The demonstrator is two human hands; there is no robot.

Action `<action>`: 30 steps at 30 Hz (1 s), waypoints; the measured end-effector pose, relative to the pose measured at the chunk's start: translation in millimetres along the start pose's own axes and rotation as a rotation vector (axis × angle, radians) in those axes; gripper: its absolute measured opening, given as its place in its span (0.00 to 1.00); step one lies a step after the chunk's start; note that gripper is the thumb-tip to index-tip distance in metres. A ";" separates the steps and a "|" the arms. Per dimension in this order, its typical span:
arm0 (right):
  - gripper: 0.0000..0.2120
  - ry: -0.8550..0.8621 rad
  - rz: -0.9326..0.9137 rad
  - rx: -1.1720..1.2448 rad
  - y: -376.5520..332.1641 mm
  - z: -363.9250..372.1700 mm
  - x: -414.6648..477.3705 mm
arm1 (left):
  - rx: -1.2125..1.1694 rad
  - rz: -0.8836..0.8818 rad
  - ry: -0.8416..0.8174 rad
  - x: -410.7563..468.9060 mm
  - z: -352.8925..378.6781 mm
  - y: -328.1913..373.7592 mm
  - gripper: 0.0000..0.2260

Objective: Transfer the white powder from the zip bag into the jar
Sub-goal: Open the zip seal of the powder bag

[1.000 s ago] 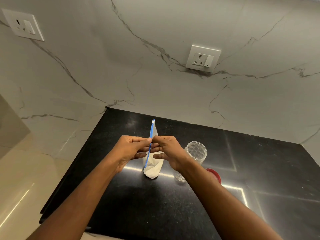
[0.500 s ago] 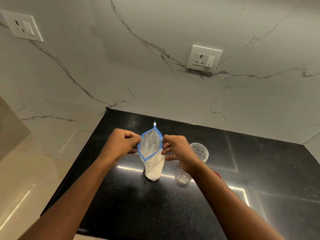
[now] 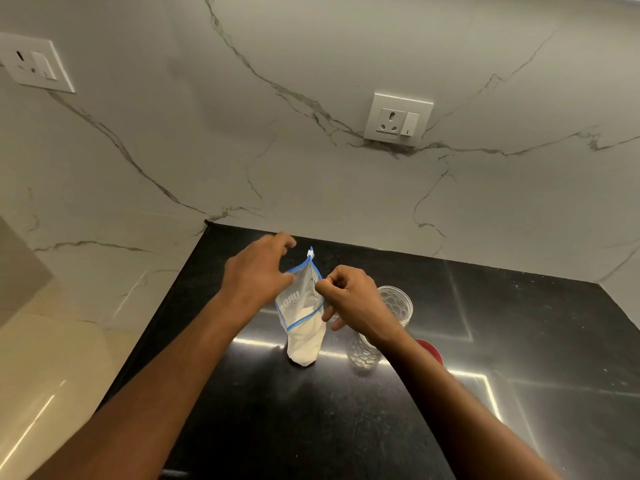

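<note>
Zip bag (image 3: 300,301) stands upright on the tabletop (image 3: 346,427) between the two sets of fingers. Its blue-edged mouth is open and the slider (image 3: 310,252) is parked at the far end. White powder (image 3: 306,342) sits in the lower part, below both hands. Right hand (image 3: 351,296): thumb and index pinch the bag's rim on its own side, other fingers curled loosely under. Left hand (image 3: 258,271): fingers spread and relaxed over the opposite rim; it's motion-blurred, so I can't tell if the thumb actually touches the film. My read on handling: thin soft film, light overall, weight all at the bottom, so it will flop and fold if held by one rim only. Better to pinch the rim near the mouth and support the powder-filled bottom, then tip slowly, since fine powder can surge or cling. Jar (image 3: 396,303) is clear and open-topped, just behind the right fingers and partly hidden by that hand. Its contents are unreadable through the patterned wall. Red lid (image 3: 431,351) is mostly covered by the right forearm, with only an edge showing. The print on the bag is partly legible at best.
</note>
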State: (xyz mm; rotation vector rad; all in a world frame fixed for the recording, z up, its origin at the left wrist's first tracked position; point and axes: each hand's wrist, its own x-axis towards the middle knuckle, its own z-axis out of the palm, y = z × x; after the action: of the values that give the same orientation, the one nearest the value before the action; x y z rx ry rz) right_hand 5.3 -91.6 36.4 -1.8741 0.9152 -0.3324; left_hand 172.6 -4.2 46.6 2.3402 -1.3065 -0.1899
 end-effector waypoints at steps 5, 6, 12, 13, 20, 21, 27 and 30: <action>0.08 0.018 0.013 0.199 1.5 3.2 -6.4 | 0.106 0.128 0.138 18.3 -1.8 22.7 0.10; 0.08 0.016 0.012 0.225 3.2 4.0 -7.6 | 0.088 0.117 0.121 17.6 -0.2 24.5 0.10; 0.08 0.027 -0.057 0.258 17.5 16.2 -14.3 | -0.189 -0.038 -0.280 14.4 4.8 37.4 0.05; 0.09 0.036 -0.061 0.261 19.2 19.1 -16.0 | -0.228 -0.077 -0.328 16.7 6.4 38.6 0.08; 0.06 0.110 -0.146 0.164 29.3 28.4 -17.4 | -0.292 -0.057 -0.324 26.1 14.3 51.9 0.13; 0.05 0.131 -0.170 0.156 31.8 27.0 -17.4 | -0.255 -0.017 -0.312 24.3 13.4 54.0 0.10; 0.12 0.395 -0.177 0.045 59.0 -1.0 -19.8 | -0.282 0.070 -0.248 7.2 -11.8 59.1 0.04; 0.21 0.328 -0.235 -0.105 65.6 -15.1 -17.4 | -0.346 0.081 -0.257 -1.3 -36.3 67.7 0.03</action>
State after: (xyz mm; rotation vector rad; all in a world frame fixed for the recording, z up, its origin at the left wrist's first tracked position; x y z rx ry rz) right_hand -44.7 -104.2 -10.3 -2.0659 0.9428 -0.7658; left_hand 131.6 -22.1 109.1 2.0140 -1.3577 -0.6544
